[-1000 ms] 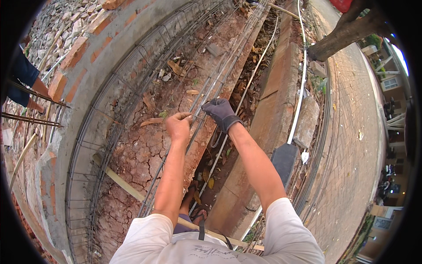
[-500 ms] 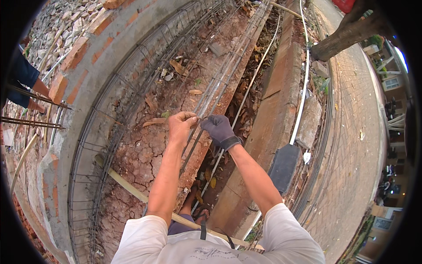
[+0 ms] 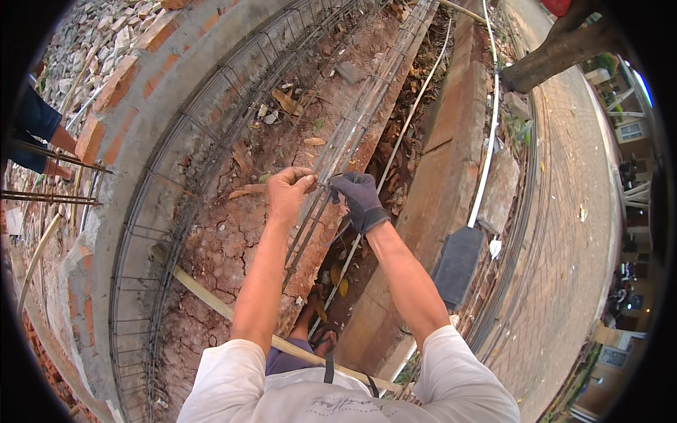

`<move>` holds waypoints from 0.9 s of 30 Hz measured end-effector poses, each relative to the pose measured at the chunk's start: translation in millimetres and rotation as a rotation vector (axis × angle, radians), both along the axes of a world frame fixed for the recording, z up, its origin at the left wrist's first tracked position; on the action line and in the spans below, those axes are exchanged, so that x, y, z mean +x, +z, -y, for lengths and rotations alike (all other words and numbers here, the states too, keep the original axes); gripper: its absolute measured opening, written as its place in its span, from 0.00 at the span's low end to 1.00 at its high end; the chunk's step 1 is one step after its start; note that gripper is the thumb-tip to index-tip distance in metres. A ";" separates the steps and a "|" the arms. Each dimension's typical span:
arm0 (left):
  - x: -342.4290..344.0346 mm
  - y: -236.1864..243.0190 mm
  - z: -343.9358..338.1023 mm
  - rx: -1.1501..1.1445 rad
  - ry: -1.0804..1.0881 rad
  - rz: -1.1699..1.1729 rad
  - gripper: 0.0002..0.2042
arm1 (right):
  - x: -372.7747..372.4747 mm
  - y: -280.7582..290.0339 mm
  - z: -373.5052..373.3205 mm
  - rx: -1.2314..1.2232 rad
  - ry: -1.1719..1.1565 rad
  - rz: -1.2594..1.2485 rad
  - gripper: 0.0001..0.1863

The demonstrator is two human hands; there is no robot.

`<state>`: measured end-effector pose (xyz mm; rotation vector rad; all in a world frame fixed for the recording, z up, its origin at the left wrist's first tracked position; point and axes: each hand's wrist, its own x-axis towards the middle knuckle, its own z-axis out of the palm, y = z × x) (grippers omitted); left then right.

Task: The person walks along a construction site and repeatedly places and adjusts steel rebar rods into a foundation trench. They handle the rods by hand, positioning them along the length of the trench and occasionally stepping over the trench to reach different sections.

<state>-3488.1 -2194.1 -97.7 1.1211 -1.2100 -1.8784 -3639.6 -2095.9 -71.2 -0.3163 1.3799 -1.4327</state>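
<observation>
thin piece (image 3: pixel 323 185) between hands (image 3: pixel 285 199) (image 3: pixel 361 199) too small to tell, co-worker (image 3: pixel 37 120) cut off

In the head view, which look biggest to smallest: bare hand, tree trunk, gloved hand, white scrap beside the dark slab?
1. Tree trunk
2. Gloved hand and bare hand: too alike to rank
3. White scrap

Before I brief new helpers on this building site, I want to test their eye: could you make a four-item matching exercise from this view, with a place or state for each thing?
Column one
1. Left hand
2. Right hand
3. Tree trunk
4. Stone rubble

Column two
A. Upper right of the picture
B. Dark-gloved
C. Upper left of the picture
D. Bare

Right pairs: 1-D, 2-B, 3-A, 4-C.
</observation>
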 end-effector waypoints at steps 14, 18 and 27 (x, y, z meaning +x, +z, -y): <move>-11.6 2.0 -14.2 -0.006 0.220 0.272 0.05 | 4.4 23.0 23.8 0.144 -0.018 -0.116 0.09; -9.3 -1.5 -16.8 -0.164 0.145 0.348 0.05 | 0.2 38.8 34.9 0.196 -0.047 -0.043 0.09; -14.5 6.2 -27.4 -0.374 0.163 0.482 0.06 | 3.7 38.6 35.1 0.064 0.063 -0.062 0.12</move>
